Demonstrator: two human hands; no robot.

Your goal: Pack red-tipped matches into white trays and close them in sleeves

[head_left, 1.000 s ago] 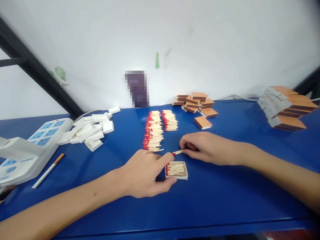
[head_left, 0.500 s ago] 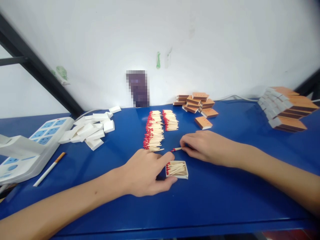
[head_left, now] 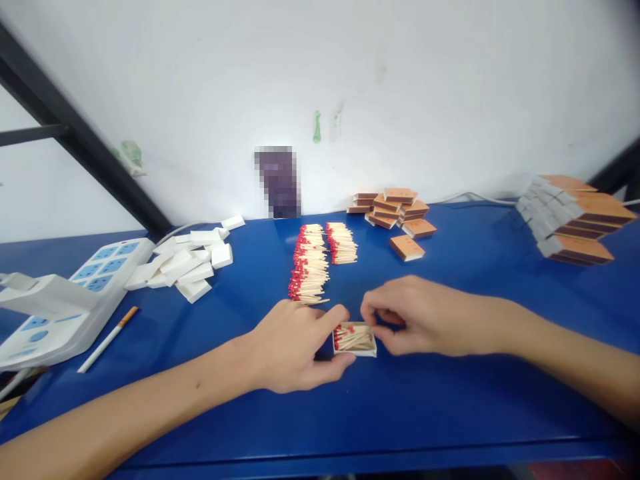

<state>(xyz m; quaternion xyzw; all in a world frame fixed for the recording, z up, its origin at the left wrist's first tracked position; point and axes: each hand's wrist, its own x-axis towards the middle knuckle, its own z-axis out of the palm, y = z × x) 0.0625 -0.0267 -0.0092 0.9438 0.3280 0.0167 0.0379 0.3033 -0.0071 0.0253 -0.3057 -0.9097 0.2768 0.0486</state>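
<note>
My left hand (head_left: 295, 347) is closed on a small white matchbox tray (head_left: 370, 353), thumb at the near side and fingers at the far side. Inside the tray lie several matches (head_left: 355, 341), most with their red heads to the left. At the tray's right end, my right hand (head_left: 410, 317) pinches matches (head_left: 351, 329) whose red heads reach over the tray; their sticks are partly hidden. Beyond the tray, a long pile of red-tipped matches (head_left: 311, 267) lies on the blue table (head_left: 310, 427), with a shorter match pile (head_left: 343, 243) beside it.
White empty-looking box pieces (head_left: 180, 263) lie heaped at the left, near a power strip (head_left: 105, 273) and a cigarette (head_left: 107, 340). Orange matchboxes (head_left: 400, 207) are piled by the wall, and a larger matchbox stack (head_left: 575, 217) stands at the right.
My right hand has moved nearer and down to the tray, bringing the matches from beyond it to over its opening. My left hand keeps its grip on the tray.
</note>
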